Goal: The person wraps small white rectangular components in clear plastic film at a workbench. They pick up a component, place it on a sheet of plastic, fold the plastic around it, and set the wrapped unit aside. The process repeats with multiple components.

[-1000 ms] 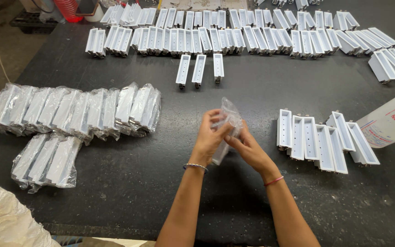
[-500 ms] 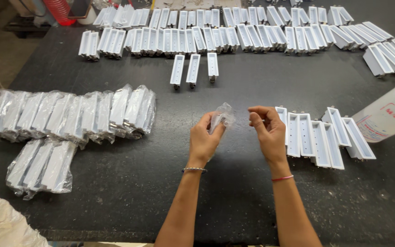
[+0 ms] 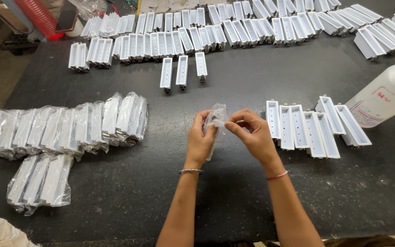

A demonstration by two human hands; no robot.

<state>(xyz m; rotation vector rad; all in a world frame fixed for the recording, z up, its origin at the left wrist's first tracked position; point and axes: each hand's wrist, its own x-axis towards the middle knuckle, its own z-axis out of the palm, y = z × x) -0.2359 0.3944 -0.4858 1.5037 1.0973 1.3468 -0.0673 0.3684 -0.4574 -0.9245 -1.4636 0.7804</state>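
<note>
On the table [image 3: 234, 82], wrapped parts [image 3: 65, 126] lie at nine o'clock of the hands, open trays [image 3: 309, 128] at three, tray rows [image 3: 234, 27] at twelve.

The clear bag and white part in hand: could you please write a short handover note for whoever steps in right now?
Left hand: holds a white part upright inside a clear plastic bag.
Right hand: fingertips pinch the bag's top edge.
Done: bagged parts lie in two rows at the left of the black table.
Left: six unbagged white parts sit right of the hands, three more lie ahead, and long rows line the far edge. A white bottle lies at the right.
</note>
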